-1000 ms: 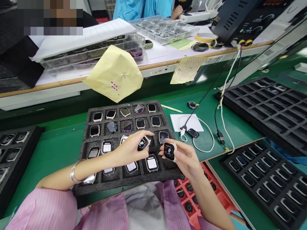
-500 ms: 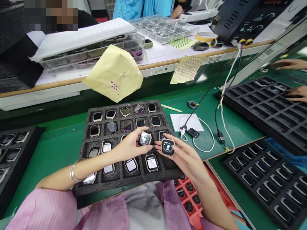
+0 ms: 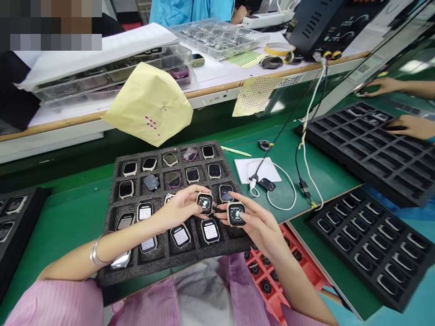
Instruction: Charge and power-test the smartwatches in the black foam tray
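Over the foam tray (image 3: pixel 204 252), a pair held close

Just above its near half, the left hand (image 3: pixel 183 202) holds the left watch (image 3: pixel 205 203), pinched between thumb and index finger; the remaining fingers are partly hidden, so I can't tell how they lie. Near it, but not touching, the right hand (image 3: pixel 265 222) grips the right watch (image 3: pixel 234 210), thumb over the lower right of the face, fingers spread, with some tips showing past the case. Both screens are lit with similar dials (the print is too small to read).

To my eye, the step in hand is handling two lit screens together, with neither set down. From this pose, any next move calls for a steady pinch and care that the two cases don't knock. Below, several seated watches (image 3: pixel 210 231) show white grids, while others look dark. Off to the right, a co-worker's hand (image 3: pixel 409 126) is at another tray (image 3: pixel 367 167).
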Action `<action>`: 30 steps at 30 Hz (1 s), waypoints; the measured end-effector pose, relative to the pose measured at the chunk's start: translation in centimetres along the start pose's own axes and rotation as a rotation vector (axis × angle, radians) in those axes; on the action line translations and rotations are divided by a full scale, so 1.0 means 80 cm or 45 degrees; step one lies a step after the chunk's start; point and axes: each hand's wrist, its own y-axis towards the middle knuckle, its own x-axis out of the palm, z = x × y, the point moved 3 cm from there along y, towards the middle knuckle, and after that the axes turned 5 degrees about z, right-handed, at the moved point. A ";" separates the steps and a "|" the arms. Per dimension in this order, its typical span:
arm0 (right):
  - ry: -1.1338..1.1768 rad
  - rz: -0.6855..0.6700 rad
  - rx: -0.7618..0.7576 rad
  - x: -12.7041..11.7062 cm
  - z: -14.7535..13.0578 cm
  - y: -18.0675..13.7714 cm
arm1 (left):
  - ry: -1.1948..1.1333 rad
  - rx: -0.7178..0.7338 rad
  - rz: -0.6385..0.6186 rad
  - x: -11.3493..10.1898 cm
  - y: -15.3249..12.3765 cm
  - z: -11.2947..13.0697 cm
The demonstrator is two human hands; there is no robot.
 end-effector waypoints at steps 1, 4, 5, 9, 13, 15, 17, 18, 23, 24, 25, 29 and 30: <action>-0.006 0.005 0.001 0.001 -0.001 -0.001 | 0.000 0.008 -0.012 0.000 0.000 -0.001; -0.010 0.004 0.001 0.005 -0.002 -0.003 | 0.000 0.025 -0.031 0.000 0.001 -0.003; -0.009 0.001 -0.002 0.005 -0.003 -0.004 | 0.001 0.028 -0.036 0.000 0.001 -0.003; -0.040 -0.012 -0.036 0.004 -0.001 -0.004 | 0.018 0.043 -0.041 -0.001 0.001 -0.005; -0.077 -0.042 -0.088 0.004 0.000 -0.006 | 0.032 0.062 -0.038 -0.001 0.001 -0.006; -0.123 -0.033 -0.110 0.006 -0.001 -0.007 | 0.036 0.069 -0.039 -0.001 0.001 -0.006; -0.179 -0.043 -0.125 0.008 -0.003 -0.010 | 0.038 0.076 -0.039 -0.001 0.001 -0.005; -0.205 -0.063 -0.136 0.010 -0.004 -0.012 | 0.038 0.079 -0.038 -0.001 0.001 -0.005; -0.586 -0.146 -0.217 0.000 -0.011 -0.020 | 0.034 0.070 -0.034 0.001 0.000 -0.002; -0.769 -0.134 -0.271 -0.005 -0.014 -0.021 | 0.038 0.068 -0.031 0.001 0.000 -0.001; -0.970 -0.126 -0.346 -0.010 -0.018 -0.020 | 0.043 0.068 -0.026 0.002 0.000 0.000; -1.612 -0.223 -0.568 -0.023 -0.033 -0.018 | 0.055 0.083 -0.009 0.003 0.001 0.000; -1.688 -0.269 -0.574 -0.025 -0.036 -0.018 | 0.051 0.085 -0.004 0.003 0.002 0.000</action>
